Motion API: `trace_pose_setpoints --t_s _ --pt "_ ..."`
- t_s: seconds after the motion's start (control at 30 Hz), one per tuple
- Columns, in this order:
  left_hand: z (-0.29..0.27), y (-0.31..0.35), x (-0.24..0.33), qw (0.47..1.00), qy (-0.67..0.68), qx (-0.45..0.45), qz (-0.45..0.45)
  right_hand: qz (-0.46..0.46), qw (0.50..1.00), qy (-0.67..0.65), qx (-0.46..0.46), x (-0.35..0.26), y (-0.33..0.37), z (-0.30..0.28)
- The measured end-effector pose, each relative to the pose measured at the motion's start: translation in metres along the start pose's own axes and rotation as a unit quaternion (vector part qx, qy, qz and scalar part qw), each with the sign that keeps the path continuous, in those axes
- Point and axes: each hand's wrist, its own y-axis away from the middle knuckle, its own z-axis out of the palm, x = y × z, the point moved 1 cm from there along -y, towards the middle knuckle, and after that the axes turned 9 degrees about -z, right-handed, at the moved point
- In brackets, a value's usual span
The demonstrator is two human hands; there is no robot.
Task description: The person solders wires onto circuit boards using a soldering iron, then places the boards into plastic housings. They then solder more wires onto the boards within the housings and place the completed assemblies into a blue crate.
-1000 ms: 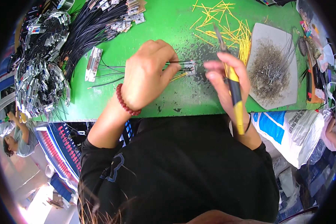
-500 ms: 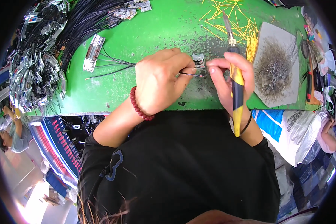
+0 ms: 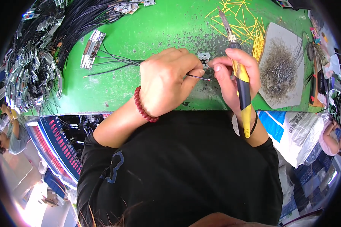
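My left hand [image 3: 170, 75] is closed on several thin black wires [image 3: 122, 60]. The end of one black wire [image 3: 199, 77] pokes out past its thumb toward my right hand. On the other side, the wires run to a long metal-framed part [image 3: 93, 49] lying on the green table. My right hand [image 3: 236, 73] holds a soldering iron [image 3: 244, 90] with a yellow and black handle, its metal tip pointing away from me. A small white and silver board [image 3: 204, 56] lies between the hands, beside my right fingertips; whether they touch it I cannot tell.
Many metal-framed parts [image 3: 34, 72] are heaped at the left, with a bundle of black wires [image 3: 85, 20] behind. Yellow sticks [image 3: 258, 39] lie scattered at the far right, next to a grey slab [image 3: 284, 36] covered in dark residue. A white bag [image 3: 299, 143] sits below the table edge.
The soldering iron has tilted, its tip going left and its handle end right. My left hand has shifted slightly right with the wires. The small board appears slightly farther right.
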Motion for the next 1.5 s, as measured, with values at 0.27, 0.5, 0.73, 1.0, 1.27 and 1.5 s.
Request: trace_pose_setpoints --t_s 0.27,0.5,0.73,1.0,1.27,1.5 --pt "0.001 0.001 -0.004 1.0 0.011 0.001 -0.013 0.024 0.995 -0.031 -0.093 0.005 -0.009 -0.014" --pt "0.003 0.004 -0.01 1.0 0.008 0.008 0.004 -0.22 0.875 0.227 -0.368 0.024 -0.042 -0.027" --pt "0.007 0.003 -0.003 0.998 -0.05 0.016 0.019 -0.193 0.879 0.271 -0.342 0.026 -0.036 -0.023" --pt "0.036 -0.003 -0.008 0.999 -0.042 -0.006 0.006 -0.106 0.931 0.304 -0.173 0.019 -0.001 -0.013" --pt "0.041 -0.004 -0.013 0.999 -0.04 -0.019 0.015 0.114 0.992 0.048 0.031 -0.014 0.029 -0.079" --pt "0.044 -0.006 -0.009 0.998 -0.044 -0.038 0.005 0.08 0.92 0.203 0.327 -0.024 0.081 -0.191"
